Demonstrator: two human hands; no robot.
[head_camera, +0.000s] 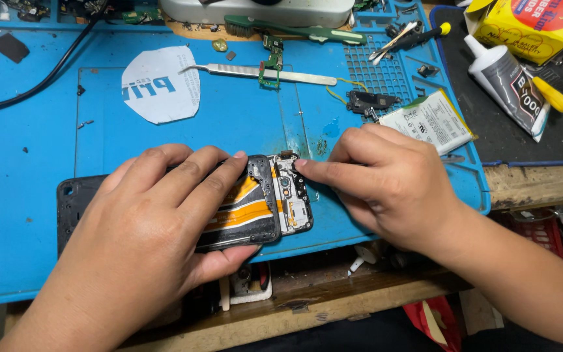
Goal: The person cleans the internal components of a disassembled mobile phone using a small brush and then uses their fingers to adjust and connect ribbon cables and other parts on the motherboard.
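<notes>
An opened phone (275, 202) with its back off lies on a blue repair mat (27, 215), showing orange flex cable and the camera end of its board. My left hand (158, 221) lies over the phone and grips its body, fingers across the top and thumb under the near edge. My right hand (379, 182) sits at the phone's right end, its index fingertip pressing on the top corner of the board. A black back cover (76, 202) shows under my left hand at the left.
Metal tweezers (262, 73) and a small green circuit board (270, 62) lie at the back of the mat beside a white paper disc (161, 85). A phone battery (428, 120), a glue tube (509, 85) and a yellow box (532, 26) are at the right. The wooden bench edge (333, 303) runs in front.
</notes>
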